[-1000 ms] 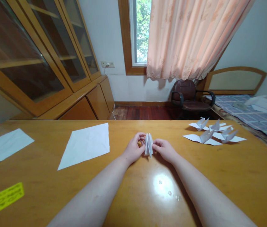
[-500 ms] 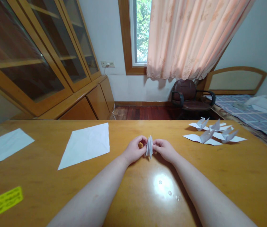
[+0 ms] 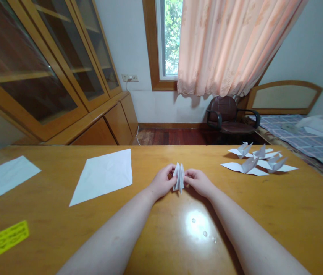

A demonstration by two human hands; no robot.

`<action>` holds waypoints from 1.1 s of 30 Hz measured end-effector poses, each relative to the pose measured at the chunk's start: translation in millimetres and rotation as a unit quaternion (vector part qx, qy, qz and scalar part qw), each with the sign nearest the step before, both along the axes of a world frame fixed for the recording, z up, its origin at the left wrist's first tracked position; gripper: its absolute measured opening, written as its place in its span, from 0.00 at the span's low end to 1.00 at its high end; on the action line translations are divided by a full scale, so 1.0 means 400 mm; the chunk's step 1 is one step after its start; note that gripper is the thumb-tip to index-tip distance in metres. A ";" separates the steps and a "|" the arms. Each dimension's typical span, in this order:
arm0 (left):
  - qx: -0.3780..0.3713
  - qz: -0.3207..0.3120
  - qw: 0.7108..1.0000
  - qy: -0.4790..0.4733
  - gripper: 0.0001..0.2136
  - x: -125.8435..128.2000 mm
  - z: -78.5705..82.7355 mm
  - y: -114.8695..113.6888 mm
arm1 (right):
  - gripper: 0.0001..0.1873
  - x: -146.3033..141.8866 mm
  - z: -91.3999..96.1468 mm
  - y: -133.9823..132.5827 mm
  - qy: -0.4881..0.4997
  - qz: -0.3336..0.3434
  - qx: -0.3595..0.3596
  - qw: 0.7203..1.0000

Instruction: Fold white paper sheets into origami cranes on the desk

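Centre of frame: one folded paper (image 3: 179,178) stands between the two hands, its long axis running up the frame and its pleats slightly fanned. The left hand (image 3: 163,181) touches its left side, the right hand (image 3: 200,181) its right; neither is nearer. The fingers of each are nearly closed, pinching the paper. Counted over the bench (image 3: 161,233): two flat sheets (image 3: 104,176) at left, four folded birds (image 3: 249,165) at right, one yellow strip (image 3: 3,243) at lower left.

Forearms (image 3: 117,229) angle inward, left grip (image 3: 163,181) and right grip (image 3: 198,181) pinching.
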State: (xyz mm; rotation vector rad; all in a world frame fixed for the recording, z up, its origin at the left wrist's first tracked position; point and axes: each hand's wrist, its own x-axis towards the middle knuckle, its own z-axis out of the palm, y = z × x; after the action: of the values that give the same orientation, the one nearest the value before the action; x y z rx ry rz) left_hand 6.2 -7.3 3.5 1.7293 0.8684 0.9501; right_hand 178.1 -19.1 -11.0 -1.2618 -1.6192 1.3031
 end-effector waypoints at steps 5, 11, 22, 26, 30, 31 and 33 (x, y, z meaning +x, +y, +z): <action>-0.004 0.006 1.000 0.009 0.05 -0.003 -0.004 0.000 | 0.10 0.002 0.000 0.000 0.005 0.008 -0.006 1.000; 0.005 0.020 1.000 0.019 0.02 -0.009 -0.013 0.004 | 0.11 0.003 -0.002 0.000 0.012 0.016 -0.005 1.000; 0.049 0.079 0.996 -0.019 0.14 -0.011 -0.011 0.009 | 0.12 0.006 0.000 -0.003 -0.025 0.017 -0.008 1.000; 0.043 0.071 0.996 -0.016 0.16 -0.010 -0.012 0.009 | 0.13 0.004 0.004 -0.006 -0.023 0.011 -0.009 1.000; 0.041 0.075 0.996 -0.012 0.16 -0.011 -0.011 0.009 | 0.13 0.003 0.004 -0.007 -0.009 0.007 -0.013 1.000; 0.040 0.076 0.996 -0.010 0.16 -0.011 -0.011 0.008 | 0.13 0.003 0.003 -0.007 -0.006 0.007 -0.012 1.000; 0.039 0.076 0.996 -0.004 0.16 -0.011 -0.011 0.008 | 0.13 0.004 0.001 -0.006 0.001 0.007 -0.011 1.000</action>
State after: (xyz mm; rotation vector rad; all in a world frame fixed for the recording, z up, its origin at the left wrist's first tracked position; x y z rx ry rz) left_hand 1.8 -4.0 -0.8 1.7425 0.9799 1.1045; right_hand 179.6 -21.6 -10.4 -1.2629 -1.6200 1.3335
